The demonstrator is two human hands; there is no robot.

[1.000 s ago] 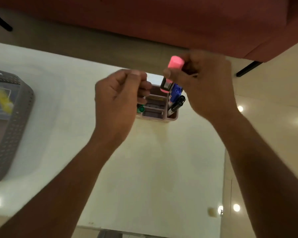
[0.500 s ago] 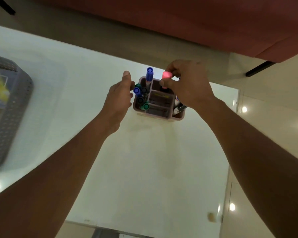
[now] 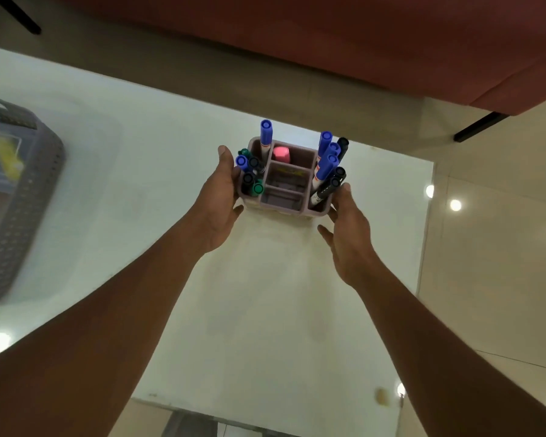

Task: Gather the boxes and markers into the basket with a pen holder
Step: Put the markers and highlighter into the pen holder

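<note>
Pen holder (image 3: 282,208): stood upright on desk (image 3: 265,294), full of markers (image 3: 323,167).
Left grip (image 3: 216,209): lay flat, straight fingers (image 3: 226,162) against holder's left side.
Right grip (image 3: 349,234): spread, fingertips (image 3: 344,188) touched its right side.
Basket (image 3: 16,197): sat far left.

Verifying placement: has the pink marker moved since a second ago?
Yes: pink marker moved down from right hand into pen holder, back middle compartment.

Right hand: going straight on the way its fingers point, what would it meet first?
The pen holder, at the right wall by the black markers; the right hand looks nearly touching it, depth unclear.
</note>
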